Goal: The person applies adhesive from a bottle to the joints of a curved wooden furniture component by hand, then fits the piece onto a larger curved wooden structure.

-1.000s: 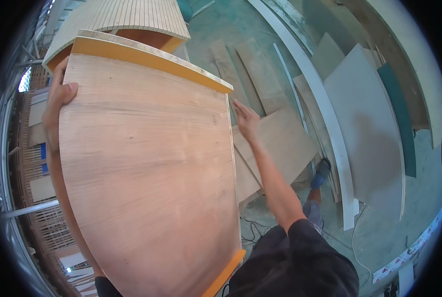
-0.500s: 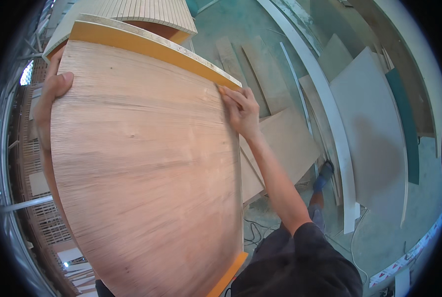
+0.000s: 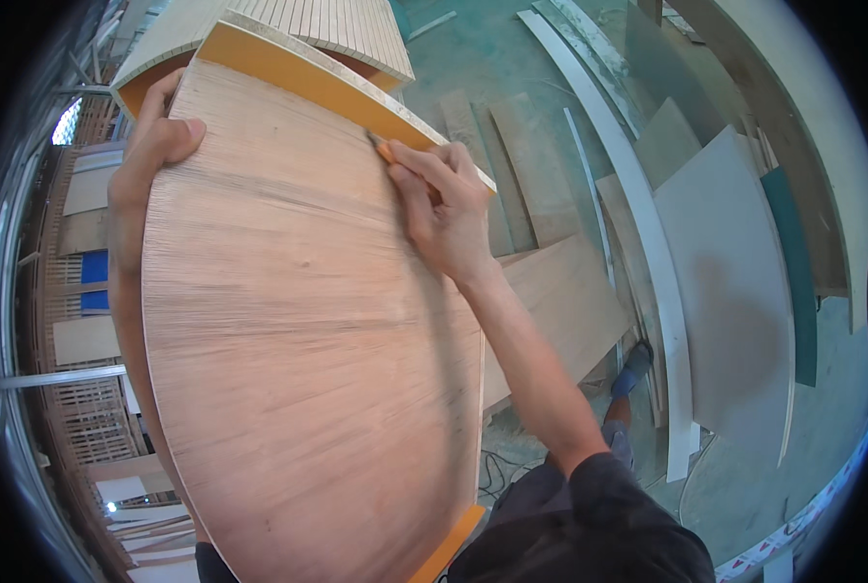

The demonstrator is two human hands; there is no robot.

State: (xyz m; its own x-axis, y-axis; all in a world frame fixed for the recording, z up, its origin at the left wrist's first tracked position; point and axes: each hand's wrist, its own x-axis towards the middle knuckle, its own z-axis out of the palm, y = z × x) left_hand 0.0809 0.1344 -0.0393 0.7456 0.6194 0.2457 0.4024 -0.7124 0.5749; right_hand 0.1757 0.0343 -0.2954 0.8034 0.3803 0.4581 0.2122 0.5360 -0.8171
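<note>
A large plywood sheet (image 3: 298, 330) fills the middle of the view, lying over an orange-edged board (image 3: 308, 76). My left hand (image 3: 152, 160) grips the sheet's far left edge, thumb on top. My right hand (image 3: 444, 209) rests on the sheet's far right corner and pinches a small orange pencil (image 3: 383, 149) whose tip touches the wood near the orange edge.
A slatted panel (image 3: 327, 24) lies beyond the orange board. Below, on the green floor (image 3: 512, 58), lie several loose boards (image 3: 551, 291), a grey sheet (image 3: 735, 291) and a long white curved strip (image 3: 638, 214). Racks with stacked material (image 3: 74, 321) stand at the left.
My right hand moved from the sheet's right edge up onto its far corner and now holds the pencil against the wood. The sheet has shifted closer and higher in view.
</note>
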